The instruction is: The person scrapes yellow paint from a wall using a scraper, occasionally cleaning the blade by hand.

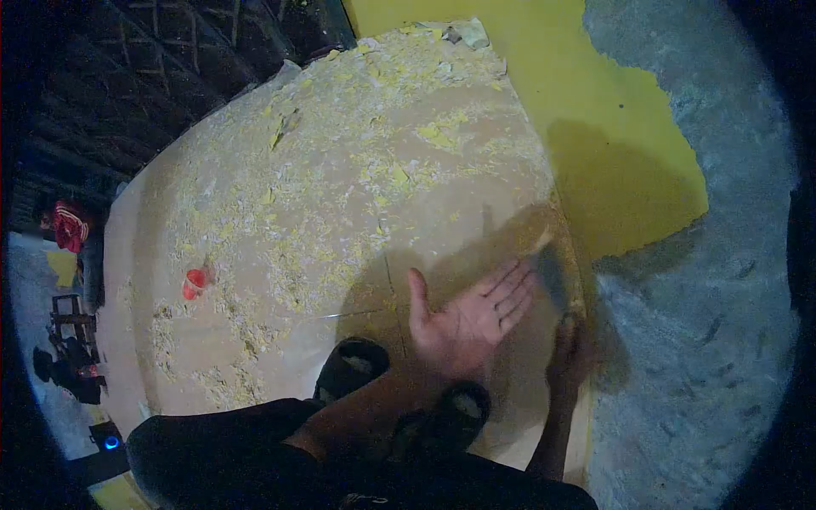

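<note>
My left hand (467, 323) is held palm up over the floor, fingers stretched out and nothing in it. To its right, close to the foot of the wall, my right hand (568, 353) is closed around a scraper. The grey blade of the scraper (552, 279) points away from me and is blurred; its handle is mostly hidden in the fist. Just beyond my left fingertips is a small pale yellowish piece (541, 241), too blurred to name. Yellow paint (629, 187) covers part of the wall, with a ragged edge against the bare grey-blue surface (688, 340).
Paint flakes (340, 153) lie scattered over the tiled floor (459, 204). A red object (195, 282) sits on the floor at left. My sandalled feet (353, 367) are below my hands. A dark metal grille (161, 59) borders the far left; a person (72, 370) is at the left edge.
</note>
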### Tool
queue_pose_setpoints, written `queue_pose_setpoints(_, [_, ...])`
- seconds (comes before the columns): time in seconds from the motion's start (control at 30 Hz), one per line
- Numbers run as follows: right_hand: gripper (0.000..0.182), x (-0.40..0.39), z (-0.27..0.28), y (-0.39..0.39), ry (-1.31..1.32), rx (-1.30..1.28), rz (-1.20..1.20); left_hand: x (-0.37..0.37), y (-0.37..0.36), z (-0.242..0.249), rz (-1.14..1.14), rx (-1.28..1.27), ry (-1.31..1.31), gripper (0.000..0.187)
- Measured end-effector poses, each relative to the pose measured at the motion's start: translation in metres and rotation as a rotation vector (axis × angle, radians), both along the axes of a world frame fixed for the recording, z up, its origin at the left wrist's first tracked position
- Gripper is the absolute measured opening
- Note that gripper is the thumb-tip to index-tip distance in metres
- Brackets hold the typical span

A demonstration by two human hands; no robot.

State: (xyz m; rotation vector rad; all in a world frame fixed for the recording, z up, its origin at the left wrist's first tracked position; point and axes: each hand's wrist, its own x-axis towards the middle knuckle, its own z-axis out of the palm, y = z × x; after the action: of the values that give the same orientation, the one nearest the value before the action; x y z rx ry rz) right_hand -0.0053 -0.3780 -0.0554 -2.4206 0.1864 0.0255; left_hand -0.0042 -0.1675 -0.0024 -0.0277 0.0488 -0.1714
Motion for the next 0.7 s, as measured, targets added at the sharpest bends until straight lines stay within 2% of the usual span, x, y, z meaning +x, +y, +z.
queue_pose_setpoints(0.03, [0.031, 0.001, -0.003, -0.008, -0.009, 0.007, 0.003, -0.002, -0.003, -0.005, 0.003, 0.007, -0.009, 0.118])
queue_pose_setpoints(0.1, [0.027, 0.002, -0.011, -0.016, -0.319, -0.201, 0.043, 0.001, -0.005, -0.019, 0.094, 0.178, -0.043, 0.097])
queue_pose_setpoints(0.13, [0.027, 0.003, -0.006, -0.007, -0.333, -0.181, 0.052, 0.007, -0.002, -0.027, 0.108, 0.196, -0.055, 0.097])
queue_pose_setpoints(0.2, [0.025, -0.008, 0.01, 0.008, -0.173, -0.117, 0.27, 0.009, 0.002, -0.042, 0.403, 1.358, -0.295, 0.072])
queue_pose_setpoints(0.33, [0.025, -0.03, -0.001, 0.02, -0.111, -0.224, 0.345, 0.029, 0.019, -0.052, 0.282, 1.356, -0.167, 0.059])
queue_pose_setpoints(0.4, [0.028, -0.034, 0.009, 0.029, -0.118, -0.17, 0.346, 0.037, 0.038, -0.045, 0.408, 1.861, -0.191, 0.057])
queue_pose_setpoints(0.43, [0.028, -0.033, 0.015, 0.036, -0.138, -0.172, 0.339, 0.037, 0.044, -0.044, 0.423, 1.859, -0.211, 0.057])
queue_pose_setpoints(0.5, [0.032, -0.037, 0.03, 0.042, -0.022, -0.305, 0.328, 0.028, 0.048, -0.048, 0.527, 2.079, -0.318, 0.058])
queue_pose_setpoints(0.53, [0.032, -0.041, 0.028, 0.039, -0.01, -0.341, 0.301, 0.024, 0.046, -0.047, 0.51, 2.036, -0.333, 0.058])
queue_pose_setpoints(0.6, [0.035, -0.039, 0.013, 0.032, -0.211, -0.264, 0.422, 0.024, 0.043, -0.049, 0.603, 2.093, -0.367, 0.063])
queue_pose_setpoints(0.63, [0.035, -0.036, 0.019, 0.033, -0.205, -0.298, 0.4, 0.027, 0.039, -0.046, 0.594, 2.054, -0.383, 0.063])
queue_pose_setpoints(0.7, [0.037, -0.037, 0.024, 0.044, 0.029, -0.277, 0.412, 0.024, 0.042, -0.037, 0.591, 2.219, -0.515, 0.062])
